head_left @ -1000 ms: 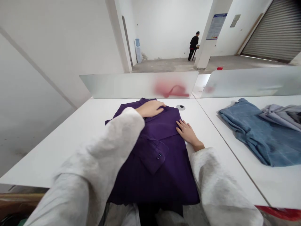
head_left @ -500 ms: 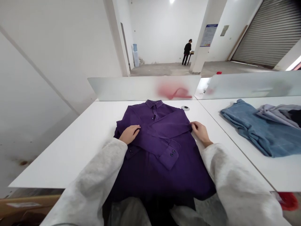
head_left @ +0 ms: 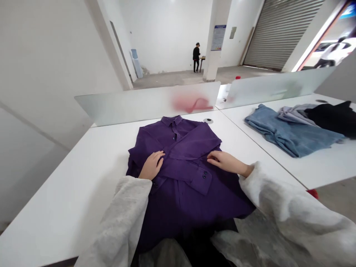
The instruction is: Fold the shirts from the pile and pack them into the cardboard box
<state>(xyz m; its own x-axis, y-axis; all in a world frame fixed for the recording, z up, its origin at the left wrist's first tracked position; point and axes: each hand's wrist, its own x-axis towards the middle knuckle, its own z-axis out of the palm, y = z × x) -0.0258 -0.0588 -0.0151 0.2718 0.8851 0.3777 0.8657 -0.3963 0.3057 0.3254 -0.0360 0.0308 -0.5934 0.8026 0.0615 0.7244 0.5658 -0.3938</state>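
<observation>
A purple long-sleeved button-up shirt (head_left: 191,200) lies front up on the white table, collar at the far end. Its sleeves are folded across the front, and a cuff with two dark buttons shows right of the middle. Resting flat on the folded sleeve at the left of the chest is my left hand (head_left: 151,165), fingers stretched. My right hand (head_left: 226,162) is over the shirt's right side, beside the folded sleeve, with bent fingers slightly apart and no cloth visibly gripped. The shirt's bottom hem hangs in shadow near my lap.
A frosted divider (head_left: 144,104) runs along the far edge of the white table (head_left: 97,163). Near the collar is a round cable hole (head_left: 208,121). On the adjoining table lie blue folded cloth (head_left: 292,129) and a black garment (head_left: 333,118). A person (head_left: 196,57) stands far back.
My right hand has left the sleeve's outer edge and moved inward over the shirt. My left hand stays on the chest. The camera view has turned to the right.
</observation>
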